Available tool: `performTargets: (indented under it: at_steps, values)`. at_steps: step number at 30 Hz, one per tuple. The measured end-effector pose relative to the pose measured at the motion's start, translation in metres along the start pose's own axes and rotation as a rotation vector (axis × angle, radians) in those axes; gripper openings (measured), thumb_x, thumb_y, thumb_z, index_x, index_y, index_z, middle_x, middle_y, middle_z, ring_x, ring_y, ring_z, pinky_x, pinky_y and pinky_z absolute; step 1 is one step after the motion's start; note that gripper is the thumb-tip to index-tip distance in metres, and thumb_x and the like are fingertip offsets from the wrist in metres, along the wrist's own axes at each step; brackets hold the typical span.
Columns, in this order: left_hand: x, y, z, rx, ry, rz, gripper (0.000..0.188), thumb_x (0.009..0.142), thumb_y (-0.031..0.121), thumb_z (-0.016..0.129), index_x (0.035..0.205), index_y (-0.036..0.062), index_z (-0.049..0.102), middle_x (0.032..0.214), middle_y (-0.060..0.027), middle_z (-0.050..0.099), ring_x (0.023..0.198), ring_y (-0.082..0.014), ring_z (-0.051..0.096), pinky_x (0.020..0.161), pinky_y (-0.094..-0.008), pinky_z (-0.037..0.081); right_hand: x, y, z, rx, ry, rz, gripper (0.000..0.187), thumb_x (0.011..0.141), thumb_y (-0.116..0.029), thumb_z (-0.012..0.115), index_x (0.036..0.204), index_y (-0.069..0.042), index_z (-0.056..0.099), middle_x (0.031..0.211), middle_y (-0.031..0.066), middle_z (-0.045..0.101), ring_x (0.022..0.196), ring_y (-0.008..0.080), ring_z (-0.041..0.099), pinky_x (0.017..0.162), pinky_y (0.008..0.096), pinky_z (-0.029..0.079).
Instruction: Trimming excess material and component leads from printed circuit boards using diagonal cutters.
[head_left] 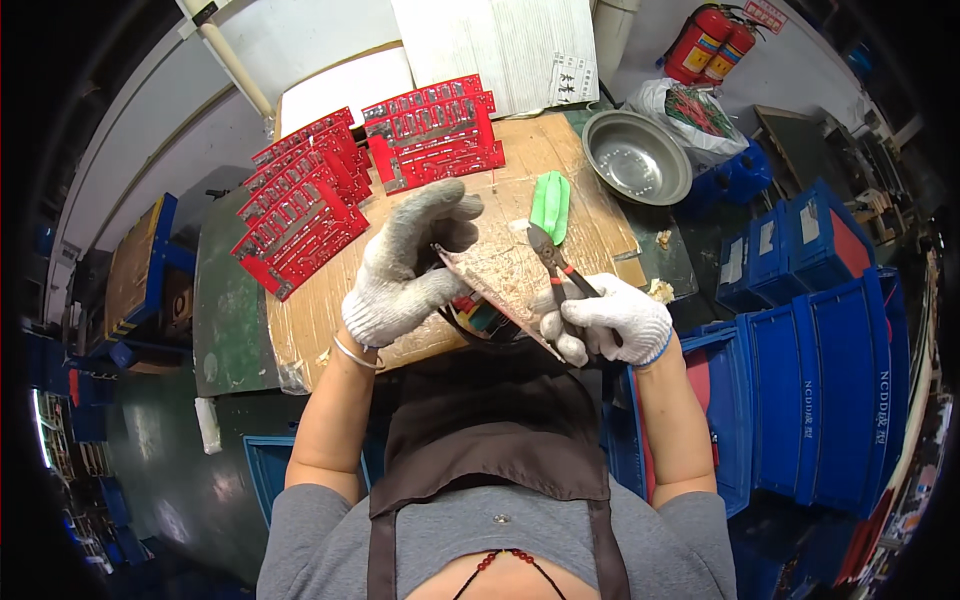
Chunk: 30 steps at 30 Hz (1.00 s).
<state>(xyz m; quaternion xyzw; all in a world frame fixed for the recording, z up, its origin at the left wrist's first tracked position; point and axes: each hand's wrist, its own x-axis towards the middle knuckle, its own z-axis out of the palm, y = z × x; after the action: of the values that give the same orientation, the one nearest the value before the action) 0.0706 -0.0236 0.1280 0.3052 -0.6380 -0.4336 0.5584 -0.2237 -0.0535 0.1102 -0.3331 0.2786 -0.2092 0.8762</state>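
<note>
My left hand [398,275], in a white knit glove, is curled round the upper left edge of a thin flat board [505,283], its thumb at the edge. The board is tilted steeply, with a rough beige-pink face showing; whether it is a circuit board I cannot tell. My right hand [625,318], also gloved, is closed round the handles of wire cutters [550,258] with dark jaws and orange-and-black grips. Their jaws point up and away, apart from the board. The right fingers touch the board's lower right corner. Colourful parts beneath the board are mostly hidden.
Red circuit boards [435,135] stand in rows at the back left of the cardboard-topped table [330,340]. A green object [549,208] lies beyond the cutters. Back right are a metal bowl [640,160] and a plastic bag [690,115]. Blue crates [800,400] stand to the right.
</note>
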Motion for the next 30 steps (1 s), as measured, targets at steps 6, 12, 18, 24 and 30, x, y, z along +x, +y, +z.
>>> performTargets:
  at_steps: [6,12,18,24,30]
  values:
    - [-0.002,-0.010,-0.003,-0.034,0.049,0.022,0.079,0.085,0.007,0.078,0.154,0.0029,0.040,0.141,-0.0115,0.060,0.120,-0.0221,0.062,0.107,-0.0398,0.049,-0.037,0.022,-0.026,-0.286,0.409,-0.183,0.035,0.095,-0.012,0.066,0.123,0.008,0.065,0.092,0.0130,0.073,0.064,0.0146,0.065,0.059,0.0279,0.051]
    - [0.009,-0.005,0.002,0.067,0.082,0.048,0.080,0.088,0.027,0.081,0.153,0.0035,0.042,0.139,-0.0115,0.061,0.116,-0.0212,0.064,0.103,-0.0385,0.051,-0.102,0.054,-0.064,-1.479,1.261,-0.518,0.025,0.092,-0.013,0.068,0.117,-0.010,0.072,0.095,0.0139,0.073,0.080,0.0320,0.070,0.071,0.0393,0.054]
    - [0.019,-0.008,0.011,0.111,0.035,0.054,0.084,0.089,0.039,0.082,0.154,0.0041,0.042,0.137,-0.0123,0.062,0.113,-0.0205,0.063,0.100,-0.0376,0.051,-0.118,0.046,-0.038,-1.809,1.310,0.332,0.048,0.088,-0.019,0.069,0.135,-0.019,0.059,0.111,0.0157,0.068,0.103,0.0363,0.067,0.088,0.0489,0.054]
    - [0.017,-0.007,0.015,0.113,0.025,0.046,0.081,0.088,0.034,0.083,0.153,0.0038,0.043,0.137,-0.0120,0.062,0.114,-0.0200,0.063,0.101,-0.0372,0.051,-0.118,0.045,-0.057,-1.854,1.209,0.357,0.054,0.086,-0.021,0.070,0.138,-0.020,0.056,0.116,0.0155,0.065,0.111,0.0369,0.063,0.093,0.0484,0.051]
    - [0.018,-0.009,0.010,0.085,0.041,0.060,0.080,0.088,0.031,0.083,0.152,0.0022,0.044,0.137,-0.0127,0.062,0.117,-0.0204,0.063,0.101,-0.0371,0.051,-0.124,0.056,-0.086,-1.658,1.186,0.210,0.054,0.085,-0.019,0.065,0.138,-0.021,0.057,0.115,0.0175,0.064,0.111,0.0390,0.063,0.094,0.0500,0.051]
